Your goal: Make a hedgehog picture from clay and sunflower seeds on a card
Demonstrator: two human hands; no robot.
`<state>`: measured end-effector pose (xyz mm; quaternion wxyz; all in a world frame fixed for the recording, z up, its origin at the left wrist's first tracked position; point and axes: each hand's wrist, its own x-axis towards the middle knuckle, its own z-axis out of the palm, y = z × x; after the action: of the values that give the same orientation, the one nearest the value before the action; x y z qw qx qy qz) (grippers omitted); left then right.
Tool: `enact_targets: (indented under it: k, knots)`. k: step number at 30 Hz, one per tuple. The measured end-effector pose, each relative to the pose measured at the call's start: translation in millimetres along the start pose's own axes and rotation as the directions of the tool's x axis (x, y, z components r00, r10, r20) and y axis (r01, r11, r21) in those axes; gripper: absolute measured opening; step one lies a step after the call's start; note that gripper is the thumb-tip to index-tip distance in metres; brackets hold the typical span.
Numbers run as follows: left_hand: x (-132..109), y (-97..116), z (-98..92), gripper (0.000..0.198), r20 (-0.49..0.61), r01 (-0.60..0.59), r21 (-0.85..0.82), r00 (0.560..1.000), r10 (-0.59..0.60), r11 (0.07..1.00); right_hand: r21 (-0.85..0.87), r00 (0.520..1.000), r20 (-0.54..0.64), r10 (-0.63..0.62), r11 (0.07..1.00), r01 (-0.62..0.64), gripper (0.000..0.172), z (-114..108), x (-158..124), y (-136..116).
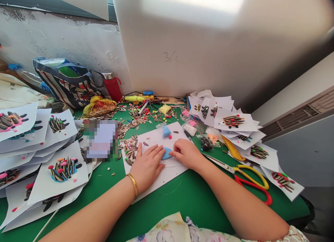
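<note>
A flattened piece of blue modelling clay lies on a white sheet of paper. My left hand rests flat on the sheet, fingers stretched out, with the fingertips at the clay's left edge. From the other side my right hand curls its fingers, thumb and index closed at the clay's right edge. Faint drawn marks show on the paper just below the clay. Beyond the hands sit a bag of blue clay and a small red ball. Sunflower seeds are scattered along the sheet's left side.
Paper cards with seed-and-clay hedgehogs are stacked at left and right. Scissors lie beside my right forearm. A blurred-out phone with a cable lies left of the sheet. Behind stand a red flask and a striped bag.
</note>
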<state>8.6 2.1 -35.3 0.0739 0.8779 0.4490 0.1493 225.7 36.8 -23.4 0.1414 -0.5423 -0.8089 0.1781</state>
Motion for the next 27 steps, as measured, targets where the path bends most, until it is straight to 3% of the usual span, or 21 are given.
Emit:
enact_targets:
  k: [5,11,17,21,27]
  knots:
    - [0,0,0.0,0.043,0.001,-0.004,-0.005,1.0,0.004,1.0,-0.079,0.999,-0.025,0.021,0.997,-0.023,0.035,6,1,-4]
    - [0,0,-0.4,0.045,-0.001,-0.003,-0.007,1.0,0.003,1.0,-0.005,1.0,-0.029,-0.001,1.0,0.001,0.03,4,1,1]
    - [1,1,-1.7,0.044,0.005,0.007,-0.012,1.0,-0.006,1.0,-0.043,0.998,-0.063,-0.018,0.999,0.016,0.035,8,1,2]
    - [1,1,-2.8,0.043,0.005,0.003,0.0,1.0,-0.003,1.0,0.038,0.999,-0.042,-0.034,0.999,0.035,0.029,5,2,8]
    - [1,0,-1.9,0.043,-0.022,-0.021,0.031,1.0,0.022,0.999,0.015,0.998,-0.039,-0.052,0.998,0.053,0.035,5,4,11]
